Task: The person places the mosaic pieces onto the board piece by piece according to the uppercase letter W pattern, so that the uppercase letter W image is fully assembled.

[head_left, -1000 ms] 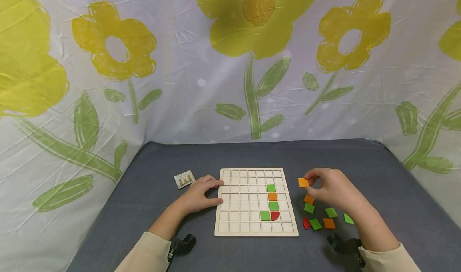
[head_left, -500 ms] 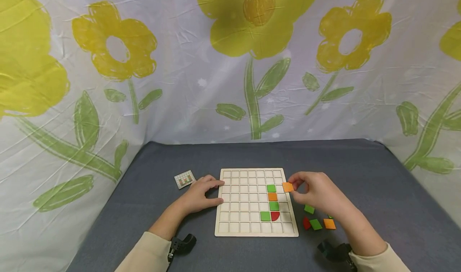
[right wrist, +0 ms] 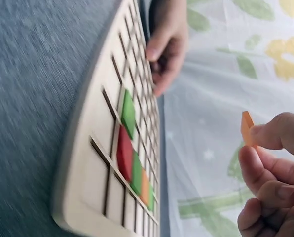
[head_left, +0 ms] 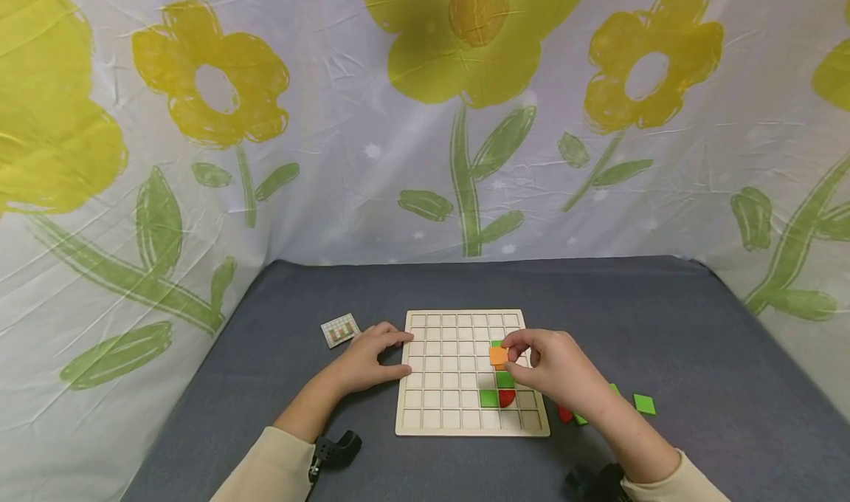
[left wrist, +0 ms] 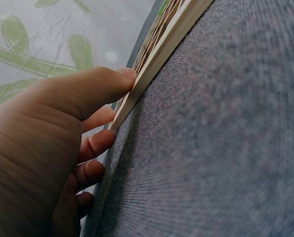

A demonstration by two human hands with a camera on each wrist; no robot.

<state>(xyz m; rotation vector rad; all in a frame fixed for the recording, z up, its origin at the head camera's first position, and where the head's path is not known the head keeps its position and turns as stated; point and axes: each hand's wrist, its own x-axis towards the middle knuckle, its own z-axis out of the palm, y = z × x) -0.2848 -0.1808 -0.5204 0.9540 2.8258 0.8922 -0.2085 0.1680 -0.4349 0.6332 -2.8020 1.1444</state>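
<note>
A pale wooden grid board (head_left: 441, 339) lies on the dark cloth. My left hand (head_left: 365, 358) touches its left edge with thumb and fingertips, the thumb (left wrist: 120, 81) resting against the rim. My right hand (head_left: 561, 369) pinches an orange square tile (head_left: 498, 356) between thumb and fingers. In the right wrist view that tile (right wrist: 246, 129) is held up apart from the board. In the grid sit a green tile (head_left: 505, 379), another green tile (head_left: 488, 399) and a red quarter-round tile (head_left: 507, 398). Beneath the held tile, a green one and an orange one are partly hidden in the head view.
A small card (head_left: 341, 331) printed with a grid pattern lies left of the board. Right of the board are loose tiles, among them a green one (head_left: 644, 404) and a red one (head_left: 564, 414); my right forearm covers others. A flower-print curtain (head_left: 345, 155) hangs behind the table.
My right hand has carried the orange tile leftward from beside the loose tiles to above the board's right part. My left hand stays at the board's left edge.
</note>
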